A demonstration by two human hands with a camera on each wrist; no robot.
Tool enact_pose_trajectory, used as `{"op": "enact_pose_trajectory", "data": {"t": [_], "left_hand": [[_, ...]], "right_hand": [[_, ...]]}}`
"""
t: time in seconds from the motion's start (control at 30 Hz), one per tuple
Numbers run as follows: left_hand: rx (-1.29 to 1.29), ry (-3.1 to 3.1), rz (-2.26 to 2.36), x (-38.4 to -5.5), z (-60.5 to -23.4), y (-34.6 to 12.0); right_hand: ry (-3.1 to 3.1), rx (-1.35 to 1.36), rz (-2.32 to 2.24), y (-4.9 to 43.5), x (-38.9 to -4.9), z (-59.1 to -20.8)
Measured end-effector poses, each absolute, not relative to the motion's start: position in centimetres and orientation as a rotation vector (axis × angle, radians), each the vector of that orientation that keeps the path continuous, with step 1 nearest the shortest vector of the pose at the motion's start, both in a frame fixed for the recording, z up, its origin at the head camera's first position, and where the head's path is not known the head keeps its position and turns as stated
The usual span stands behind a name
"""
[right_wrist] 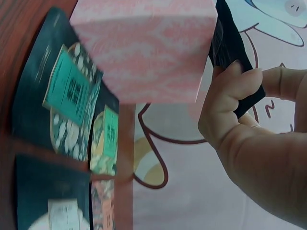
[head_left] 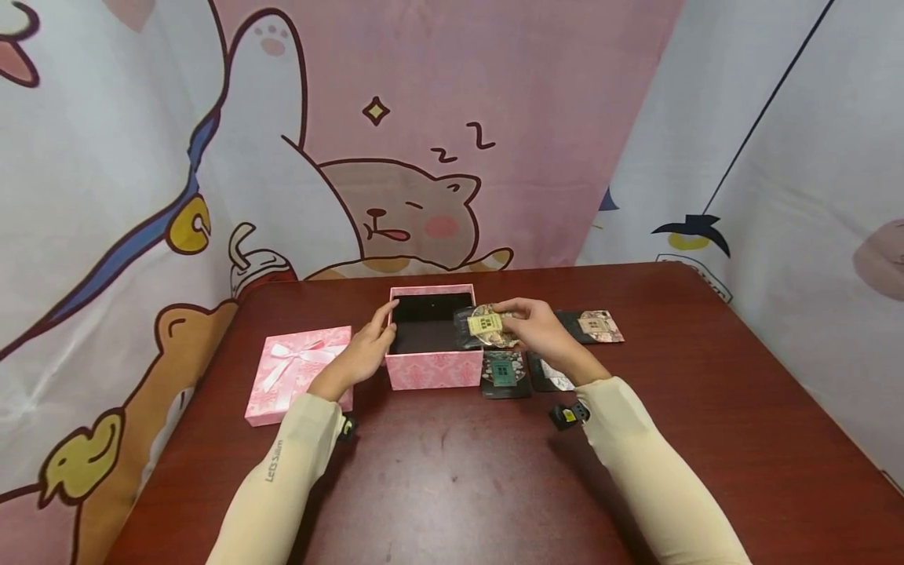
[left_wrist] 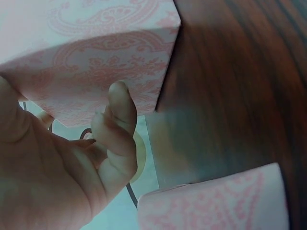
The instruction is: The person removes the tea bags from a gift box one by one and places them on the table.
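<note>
My left hand holds the left wall of an open pink patterned gift box, fingers at its rim; in the left wrist view two bent fingers show beside its outer side. With my right hand I pinch a flat dark packet with a yellow label and floral print, over the box's right rim. In the right wrist view this packet shows its black side between thumb and fingers. The box's inside is black.
The pink lid, with a ribbon bow, lies left of the box. Right of the box lie dark packets: one teal-labelled, one with white, one with a pinkish label. A green-labelled packet shows behind them in the right wrist view.
</note>
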State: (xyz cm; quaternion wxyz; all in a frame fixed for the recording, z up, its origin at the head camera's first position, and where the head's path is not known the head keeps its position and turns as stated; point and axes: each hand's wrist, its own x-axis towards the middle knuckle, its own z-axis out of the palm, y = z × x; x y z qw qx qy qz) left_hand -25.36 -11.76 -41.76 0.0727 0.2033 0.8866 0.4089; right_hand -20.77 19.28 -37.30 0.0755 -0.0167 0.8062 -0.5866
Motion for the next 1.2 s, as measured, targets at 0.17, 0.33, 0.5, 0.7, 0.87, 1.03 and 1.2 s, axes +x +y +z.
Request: {"op": "enact_pose_trajectory", "data": {"t": [0.17, 0.33, 0.5, 0.7, 0.87, 1.03, 1.2], "left_hand": [[0.602, 2.670, 1.226, -25.4, -41.8, -11.7], [0.594, 2.667, 1.225, -25.4, -41.7, -11.6], [0.591, 2.657, 1.227, -25.3, -41.6, -11.6], [0.587, 2.665, 1.208, -25.4, -41.8, -11.8], [0.596, 2.689, 1.196, -25.5, -41.8, -11.8], [0.589, 2.675, 1.214, -25.3, -41.6, -11.6], [0.595, 2.688, 1.193, -25.2, -41.7, -11.7]], "right_hand": [[2.436, -0.020, -1.757, 20.9, -20.6, -37.5], [2.410, 0.009, -1.818, 22.4, -20.2, -37.6], [2.420, 0.049, -1.801, 24.0, -19.9, -37.8], [2.469, 0.079, -1.721, 26.2, -19.2, -38.3], [2.475, 0.103, -1.727, 27.9, -18.9, -39.0], [2.470, 0.109, -1.732, 29.4, -18.5, -39.6], [2.518, 0.153, -1.651, 30.8, -17.8, -40.1]]}}
